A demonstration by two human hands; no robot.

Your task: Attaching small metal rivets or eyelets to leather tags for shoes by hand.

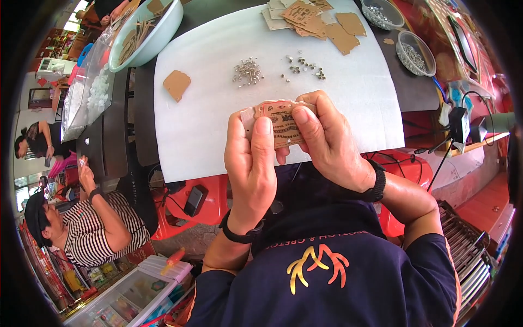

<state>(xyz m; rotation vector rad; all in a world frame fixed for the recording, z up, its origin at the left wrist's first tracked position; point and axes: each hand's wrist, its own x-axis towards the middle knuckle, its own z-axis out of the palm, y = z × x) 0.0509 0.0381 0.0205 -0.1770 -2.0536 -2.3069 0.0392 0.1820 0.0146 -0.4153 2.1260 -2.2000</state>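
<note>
Pinching a printed brown tag (280, 122), left hand (250, 169) and right hand (327, 139) raised.

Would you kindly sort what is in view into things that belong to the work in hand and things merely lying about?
In the work:
- brown printed tag, held by left hand and right hand
- metal bits on white sheet
- stacked brown tags

Lying about:
- phone
- pale green basin
- striped-shirted person

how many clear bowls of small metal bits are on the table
2: one clear round plastic bowl at the table's far right edge, another clear round plastic bowl just nearer and right of it, both off the white sheet. More may be out of view.
</note>
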